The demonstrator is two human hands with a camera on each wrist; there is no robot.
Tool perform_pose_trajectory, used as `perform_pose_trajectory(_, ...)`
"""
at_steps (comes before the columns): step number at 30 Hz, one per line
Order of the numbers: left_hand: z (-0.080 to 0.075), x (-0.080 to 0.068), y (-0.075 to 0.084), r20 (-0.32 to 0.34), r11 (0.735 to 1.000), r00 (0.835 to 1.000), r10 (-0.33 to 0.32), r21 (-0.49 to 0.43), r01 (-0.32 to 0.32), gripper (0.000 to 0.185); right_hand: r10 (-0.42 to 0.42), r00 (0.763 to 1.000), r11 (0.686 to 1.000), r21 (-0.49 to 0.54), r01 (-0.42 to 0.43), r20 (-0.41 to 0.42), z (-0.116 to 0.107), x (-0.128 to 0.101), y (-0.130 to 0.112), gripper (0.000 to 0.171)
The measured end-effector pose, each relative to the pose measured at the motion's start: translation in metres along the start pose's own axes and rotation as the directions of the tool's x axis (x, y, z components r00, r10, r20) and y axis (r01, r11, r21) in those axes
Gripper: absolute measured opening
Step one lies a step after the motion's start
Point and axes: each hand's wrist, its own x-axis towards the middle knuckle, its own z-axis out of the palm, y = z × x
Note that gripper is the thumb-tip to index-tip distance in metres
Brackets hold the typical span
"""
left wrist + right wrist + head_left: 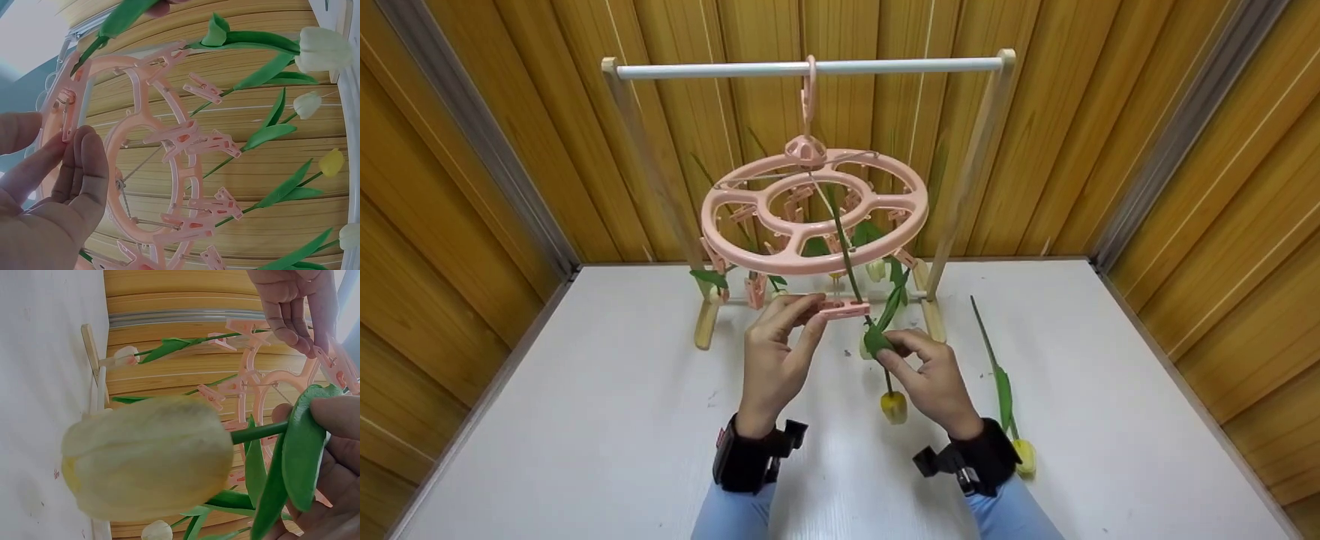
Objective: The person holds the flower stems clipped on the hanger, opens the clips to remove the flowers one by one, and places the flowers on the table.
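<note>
Both hands are up at the pink clip hanger, one on a clip and one on a tulip.

White table (pixel 622 420) below, and on it a wooden rack (pixel 967 172) with a white bar across the top; from that bar hangs the round pink hanger (pixel 735 217), ringed with clips, several tulips already dangling head-down from it. Off to the right another tulip (pixel 1003 390) lies flat on the table, just beside the right wrist. Now the hands: the left hand (pixel 772 360) pinches a pink clip (pixel 844 307) at the hanger's near edge between thumb and fingers. The right hand (pixel 934 379) grips the yellow tulip (pixel 894 407) by its leaf and stem, fingers curled round; the stem runs up past the clip, the bloom hanging down between the two wrists.
</note>
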Motion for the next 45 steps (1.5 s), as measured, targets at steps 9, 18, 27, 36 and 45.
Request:
perform_pose_trajectory(9,-0.0020,0.0011,-0.0012,0.014,0.999,1.000,-0.021,-0.029,0.021,0.021,0.037,0.999,0.999,0.029,-0.037,0.017,0.0004,0.0009,-0.0006,0.015)
perform_pose_trajectory(18,-0.0022,0.0003,-0.0026,0.025,0.999,0.999,-0.025,-0.034,0.026,0.020,0.045,0.998,0.998,0.032,-0.047,0.052,0.0026,-0.0001,-0.0007,0.015)
perform_pose_trajectory(27,-0.0019,0.0005,-0.0026,0.031,0.999,0.999,-0.025,-0.028,0.025,0.020,0.056,0.996,0.996,0.066,-0.061,0.073,0.0036,0.0011,-0.0038,0.014)
perform_pose_trajectory(36,-0.0017,0.0005,-0.0010,0.039,0.999,0.999,-0.035,-0.031,0.037,0.020,0.059,0.995,0.996,0.063,-0.064,0.081,0.0037,0.0011,-0.0034,0.014)
perform_pose_trajectory(45,-0.0015,0.0006,-0.0006,0.030,0.999,0.999,-0.041,-0.010,0.041,0.020,0.072,0.995,0.995,0.068,-0.077,0.074,0.0046,0.0017,-0.0034,0.015)
